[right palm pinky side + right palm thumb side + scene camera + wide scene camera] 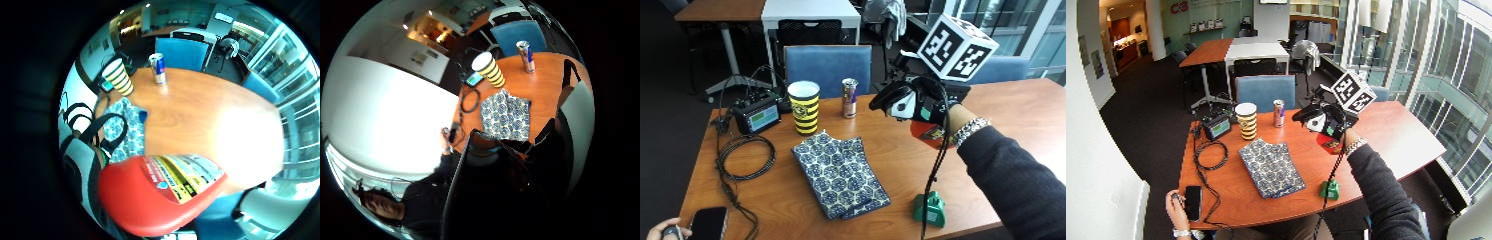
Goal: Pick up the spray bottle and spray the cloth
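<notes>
Fingers of right hand (916, 102) curled round red bottle (927, 134), held above table (1013, 115).
Cloth (840, 175) flat below-left; striped cup (804, 107), can (850, 98) behind it.

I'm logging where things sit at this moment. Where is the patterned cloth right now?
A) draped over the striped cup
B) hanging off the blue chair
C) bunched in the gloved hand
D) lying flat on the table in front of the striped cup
D: the outside view shows the cloth lying flat on the table, in front of the striped cup, apart from the gloved right hand.
</notes>
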### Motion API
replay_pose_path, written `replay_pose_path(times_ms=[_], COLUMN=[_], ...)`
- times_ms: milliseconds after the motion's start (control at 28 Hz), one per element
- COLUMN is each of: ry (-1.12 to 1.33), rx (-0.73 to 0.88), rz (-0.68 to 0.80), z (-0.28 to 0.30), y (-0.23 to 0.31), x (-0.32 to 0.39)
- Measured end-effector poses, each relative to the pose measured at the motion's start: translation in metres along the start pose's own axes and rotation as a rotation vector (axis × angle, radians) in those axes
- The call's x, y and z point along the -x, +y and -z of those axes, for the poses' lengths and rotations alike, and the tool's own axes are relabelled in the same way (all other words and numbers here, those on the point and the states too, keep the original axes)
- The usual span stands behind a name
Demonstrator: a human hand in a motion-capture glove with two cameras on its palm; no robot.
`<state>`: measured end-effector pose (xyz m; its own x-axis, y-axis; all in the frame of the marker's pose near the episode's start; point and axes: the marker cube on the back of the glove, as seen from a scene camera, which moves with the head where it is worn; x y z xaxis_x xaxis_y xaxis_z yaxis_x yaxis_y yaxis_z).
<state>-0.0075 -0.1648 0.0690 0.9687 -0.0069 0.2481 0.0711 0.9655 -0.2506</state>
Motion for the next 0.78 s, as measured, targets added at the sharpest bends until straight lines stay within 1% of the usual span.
replay_pose_path(times_ms=[143, 357, 570, 784], ry=[0.182, 0.394, 0.6, 0.787], rx=[0.07, 0.107, 0.198, 0.248], rz=[0.044, 0.091, 0.182, 0.255], z=[0.006, 0.007, -0.019, -0.043], y=[-0.009, -0.014, -0.011, -0.007], x=[0.013, 0.027, 0.044, 0.057])
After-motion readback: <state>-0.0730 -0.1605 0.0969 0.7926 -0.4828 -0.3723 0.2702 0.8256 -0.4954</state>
